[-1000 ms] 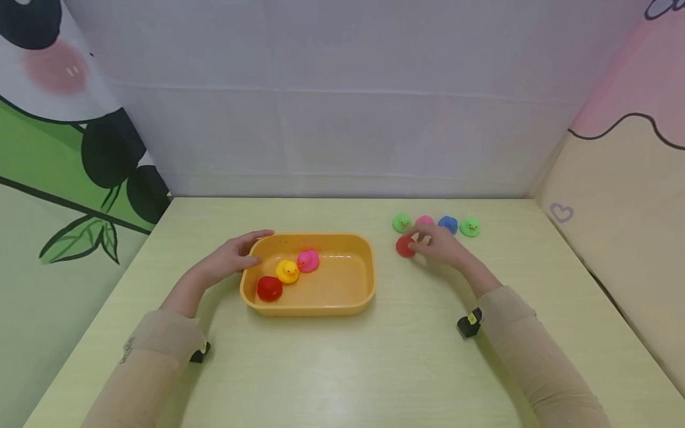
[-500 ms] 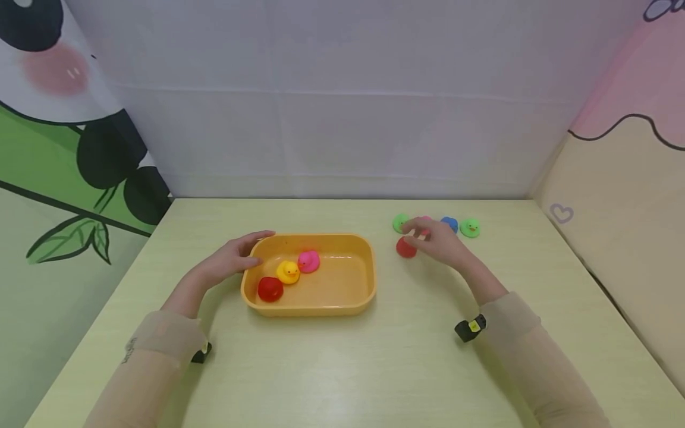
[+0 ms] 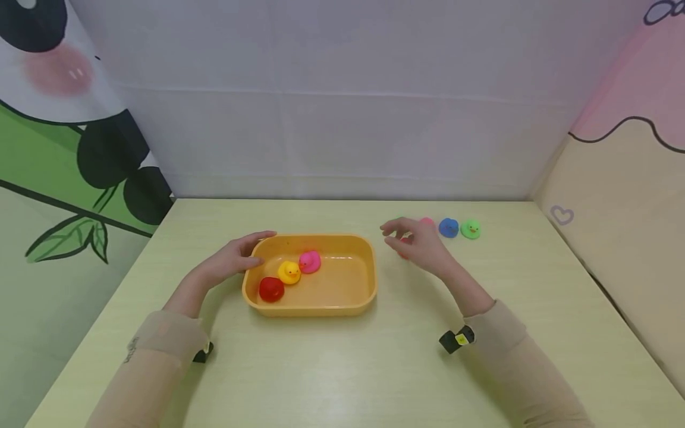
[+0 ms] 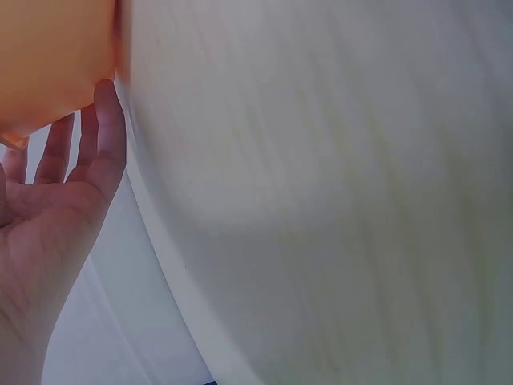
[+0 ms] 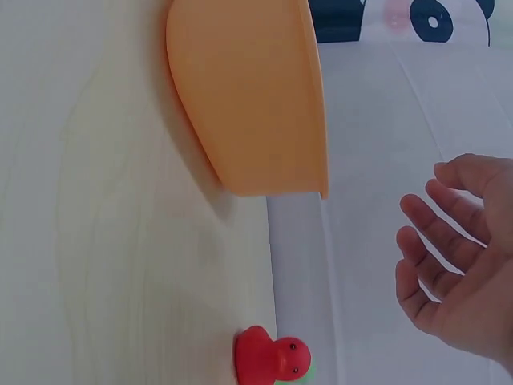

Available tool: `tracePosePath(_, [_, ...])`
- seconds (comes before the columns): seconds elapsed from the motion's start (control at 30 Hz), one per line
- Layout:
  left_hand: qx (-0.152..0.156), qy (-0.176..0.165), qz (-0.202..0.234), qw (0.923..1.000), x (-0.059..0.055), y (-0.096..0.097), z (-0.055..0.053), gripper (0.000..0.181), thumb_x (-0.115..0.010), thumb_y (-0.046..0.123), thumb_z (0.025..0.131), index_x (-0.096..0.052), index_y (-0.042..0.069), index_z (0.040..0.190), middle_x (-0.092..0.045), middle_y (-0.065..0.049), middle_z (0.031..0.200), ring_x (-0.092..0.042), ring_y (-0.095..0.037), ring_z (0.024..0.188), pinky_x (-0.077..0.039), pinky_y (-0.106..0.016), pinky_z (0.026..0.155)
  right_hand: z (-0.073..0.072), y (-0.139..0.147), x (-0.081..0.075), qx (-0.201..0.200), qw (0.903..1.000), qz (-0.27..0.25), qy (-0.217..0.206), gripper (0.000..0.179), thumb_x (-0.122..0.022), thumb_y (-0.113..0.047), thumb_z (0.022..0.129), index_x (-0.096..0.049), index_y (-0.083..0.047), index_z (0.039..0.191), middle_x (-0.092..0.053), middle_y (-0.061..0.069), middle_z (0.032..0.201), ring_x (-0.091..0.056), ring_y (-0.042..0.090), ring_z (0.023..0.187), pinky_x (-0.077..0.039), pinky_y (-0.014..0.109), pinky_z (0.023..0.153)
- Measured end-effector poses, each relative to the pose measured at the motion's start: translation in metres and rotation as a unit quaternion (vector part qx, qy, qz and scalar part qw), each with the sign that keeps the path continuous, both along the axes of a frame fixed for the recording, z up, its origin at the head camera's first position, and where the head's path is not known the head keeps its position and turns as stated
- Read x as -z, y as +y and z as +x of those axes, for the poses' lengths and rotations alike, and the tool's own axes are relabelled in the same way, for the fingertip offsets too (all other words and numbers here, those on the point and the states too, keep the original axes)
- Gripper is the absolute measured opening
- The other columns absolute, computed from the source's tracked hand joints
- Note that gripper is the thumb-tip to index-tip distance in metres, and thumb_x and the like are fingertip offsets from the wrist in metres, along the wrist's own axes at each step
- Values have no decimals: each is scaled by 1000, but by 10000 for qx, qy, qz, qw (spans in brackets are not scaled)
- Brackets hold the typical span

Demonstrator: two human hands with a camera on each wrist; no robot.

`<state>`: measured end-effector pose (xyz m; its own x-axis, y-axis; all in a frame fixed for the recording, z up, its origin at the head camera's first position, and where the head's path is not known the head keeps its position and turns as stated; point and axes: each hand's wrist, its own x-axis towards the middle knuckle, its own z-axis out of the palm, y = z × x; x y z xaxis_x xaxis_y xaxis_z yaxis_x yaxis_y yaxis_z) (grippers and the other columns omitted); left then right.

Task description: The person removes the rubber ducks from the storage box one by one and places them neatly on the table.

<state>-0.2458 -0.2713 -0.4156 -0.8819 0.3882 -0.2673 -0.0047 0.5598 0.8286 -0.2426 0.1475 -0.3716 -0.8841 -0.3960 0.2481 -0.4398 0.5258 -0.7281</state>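
Holding the tray [image 3: 321, 311]: the left hand [image 3: 231, 260] grips its far left corner, thumb over the rim, fingers against the outer wall — a light hold, I judge.
Tray position: flat on the table [image 3: 342, 368], between the two hands.
Toys inside: a red toy [image 3: 271, 289], a yellow duck [image 3: 289, 273] and a pink duck [image 3: 310, 262], slanting across the left half; I cannot tell whether they touch.
Right hand [image 3: 421, 245]: released, fingers loosely bent around nothing; my right wrist view shows it apart from the red duck [image 5: 260, 357].
Red duck: on the table, right of the tray, mostly masked by that hand in my head view.
Beyond the right hand: a second pink duck [image 3: 426, 220], mostly covered, then a blue duck [image 3: 448, 227] and a green duck [image 3: 471, 229].
Risk at the red duck: a low sweep of those fingers could topple it or knock it against its neighbours — the hand hides it from above.
Risk at the tray: a hard pull on that one corner could skid it and tumble the toys together.
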Motion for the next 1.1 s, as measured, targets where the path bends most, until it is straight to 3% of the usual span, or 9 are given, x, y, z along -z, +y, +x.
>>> tracePosePath(0.47, [-9, -1, -51, 10000, 0, 0, 0, 63, -60, 19, 91, -31, 31, 146, -36, -9, 148, -39, -33, 131, -42, -51, 101, 19, -53, 4, -201, 9989, -346, -236, 22, -65, -17, 88, -67, -10, 109, -69, -2, 99, -56, 15, 86, -52, 31, 73])
tracePosePath(0.7, [-10, 28, -56, 10000, -4, 1, 2, 63, -60, 18, 91, -32, 30, 146, -37, -10, 148, -39, -34, 131, -41, -51, 101, 21, -76, 10, -541, 9966, -500, -379, 23, -66, -16, 88, -66, -10, 110, -69, 6, 103, -56, 15, 84, -53, 35, 74])
tracePosePath(1.1, [3, 73, -61, 10000, -11, 0, 8, 62, -60, 18, 91, -33, 30, 145, -39, -10, 147, -40, -33, 131, -42, -50, 102, 17, -105, 14, -864, 9953, -196, -396, 30, -68, -14, 87, -64, -7, 116, -67, 6, 107, -56, 15, 83, -50, 20, 67])
